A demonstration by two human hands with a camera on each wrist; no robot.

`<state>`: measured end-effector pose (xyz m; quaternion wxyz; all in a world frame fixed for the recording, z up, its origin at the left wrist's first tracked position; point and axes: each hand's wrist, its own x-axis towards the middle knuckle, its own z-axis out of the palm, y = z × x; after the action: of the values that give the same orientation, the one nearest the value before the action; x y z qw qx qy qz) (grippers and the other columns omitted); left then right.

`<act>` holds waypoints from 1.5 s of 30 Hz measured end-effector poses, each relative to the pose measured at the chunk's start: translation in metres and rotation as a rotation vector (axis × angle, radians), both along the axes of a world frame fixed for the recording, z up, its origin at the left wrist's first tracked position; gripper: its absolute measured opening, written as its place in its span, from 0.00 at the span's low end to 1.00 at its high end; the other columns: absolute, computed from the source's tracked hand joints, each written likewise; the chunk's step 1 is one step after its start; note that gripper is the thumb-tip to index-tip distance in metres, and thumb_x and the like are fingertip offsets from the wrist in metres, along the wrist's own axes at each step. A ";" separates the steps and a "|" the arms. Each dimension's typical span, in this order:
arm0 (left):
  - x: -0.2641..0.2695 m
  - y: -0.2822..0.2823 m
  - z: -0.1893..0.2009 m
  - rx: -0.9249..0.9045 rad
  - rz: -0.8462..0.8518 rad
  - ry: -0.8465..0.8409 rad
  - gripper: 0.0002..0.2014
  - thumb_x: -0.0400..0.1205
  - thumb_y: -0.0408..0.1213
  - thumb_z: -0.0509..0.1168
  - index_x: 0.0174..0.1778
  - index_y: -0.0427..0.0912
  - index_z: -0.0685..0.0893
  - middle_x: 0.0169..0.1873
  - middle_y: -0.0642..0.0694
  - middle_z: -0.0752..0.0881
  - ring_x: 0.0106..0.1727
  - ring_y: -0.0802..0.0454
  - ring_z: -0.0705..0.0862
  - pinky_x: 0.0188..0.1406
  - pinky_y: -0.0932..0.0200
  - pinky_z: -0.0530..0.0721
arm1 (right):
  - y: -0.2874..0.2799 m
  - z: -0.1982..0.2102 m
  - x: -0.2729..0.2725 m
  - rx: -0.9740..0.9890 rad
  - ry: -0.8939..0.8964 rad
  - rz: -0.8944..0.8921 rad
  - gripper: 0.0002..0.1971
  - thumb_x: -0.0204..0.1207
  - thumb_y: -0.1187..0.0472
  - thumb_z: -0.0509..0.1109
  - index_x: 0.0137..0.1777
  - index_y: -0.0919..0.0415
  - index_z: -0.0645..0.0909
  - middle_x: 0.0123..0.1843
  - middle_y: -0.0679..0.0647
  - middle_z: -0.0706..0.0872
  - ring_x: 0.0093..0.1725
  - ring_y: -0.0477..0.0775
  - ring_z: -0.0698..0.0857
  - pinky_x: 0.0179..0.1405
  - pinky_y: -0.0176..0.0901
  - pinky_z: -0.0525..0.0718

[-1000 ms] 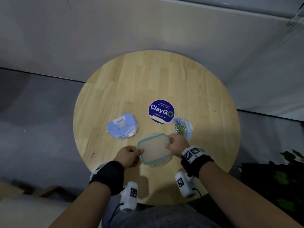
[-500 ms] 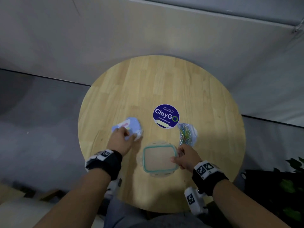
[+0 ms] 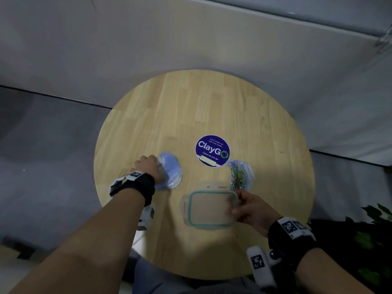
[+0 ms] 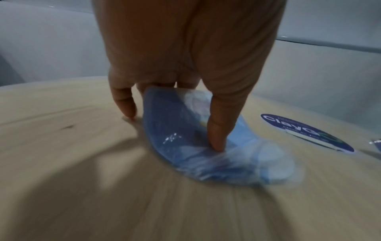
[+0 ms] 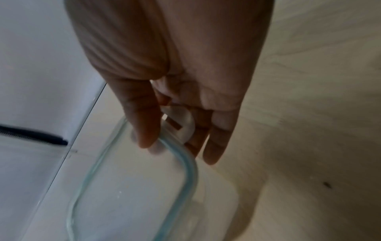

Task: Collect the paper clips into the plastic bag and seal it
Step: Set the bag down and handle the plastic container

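The left hand pinches the blue plastic bag on the desk; the right hand grips the container lid. Paper clips lie just beyond the right hand. The bag's mouth should be found first.

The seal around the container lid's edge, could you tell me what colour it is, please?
Teal, a blue-green band on the clear container lid; the head view shows it best.

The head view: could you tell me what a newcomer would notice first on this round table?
Probably the purple ClayGo sticker at the middle of the round wooden table. Next, the left hand grips a blue plastic bag left of the sticker, while the right hand holds the teal-rimmed container lid near the front edge. Colourful paper clips lie bagged just beyond that hand.
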<state>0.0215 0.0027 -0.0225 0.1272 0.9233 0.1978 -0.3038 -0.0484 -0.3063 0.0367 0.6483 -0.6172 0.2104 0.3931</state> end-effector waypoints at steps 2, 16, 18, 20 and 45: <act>-0.002 0.001 -0.003 -0.073 0.048 -0.044 0.20 0.76 0.43 0.63 0.61 0.40 0.71 0.60 0.37 0.73 0.60 0.34 0.76 0.58 0.41 0.77 | -0.009 -0.001 0.002 0.049 0.030 -0.120 0.22 0.65 0.86 0.54 0.49 0.65 0.78 0.39 0.57 0.80 0.39 0.55 0.79 0.34 0.43 0.82; -0.031 -0.022 0.079 -0.813 0.104 -0.075 0.07 0.75 0.34 0.65 0.32 0.46 0.76 0.24 0.48 0.76 0.26 0.51 0.73 0.27 0.62 0.70 | -0.017 0.017 0.024 0.321 0.133 -0.216 0.30 0.71 0.43 0.59 0.52 0.73 0.83 0.20 0.53 0.71 0.17 0.49 0.69 0.19 0.31 0.69; -0.039 -0.046 0.078 -0.755 -0.040 0.002 0.10 0.78 0.32 0.63 0.32 0.47 0.75 0.27 0.48 0.78 0.29 0.51 0.75 0.30 0.61 0.72 | -0.009 0.016 0.023 0.209 0.073 -0.132 0.26 0.78 0.51 0.55 0.60 0.73 0.81 0.20 0.51 0.74 0.17 0.47 0.72 0.18 0.33 0.71; -0.047 -0.068 0.072 -0.601 -0.239 -0.031 0.07 0.77 0.32 0.62 0.35 0.47 0.74 0.33 0.47 0.79 0.35 0.48 0.77 0.34 0.59 0.73 | -0.001 0.016 0.019 0.101 0.002 -0.061 0.26 0.83 0.47 0.53 0.56 0.68 0.83 0.26 0.51 0.85 0.23 0.46 0.81 0.24 0.35 0.79; -0.080 -0.097 0.032 -0.133 -0.797 -0.543 0.09 0.62 0.37 0.72 0.30 0.44 0.77 0.20 0.47 0.81 0.22 0.44 0.79 0.21 0.62 0.71 | 0.017 0.005 -0.013 -0.690 -0.388 1.177 0.39 0.60 0.23 0.65 0.69 0.43 0.76 0.70 0.49 0.81 0.67 0.53 0.80 0.64 0.46 0.76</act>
<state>-0.0581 -0.0948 0.0098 0.1067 0.9630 -0.2311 -0.0888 -0.0616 -0.2890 0.0418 0.1213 -0.8575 -0.1649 0.4720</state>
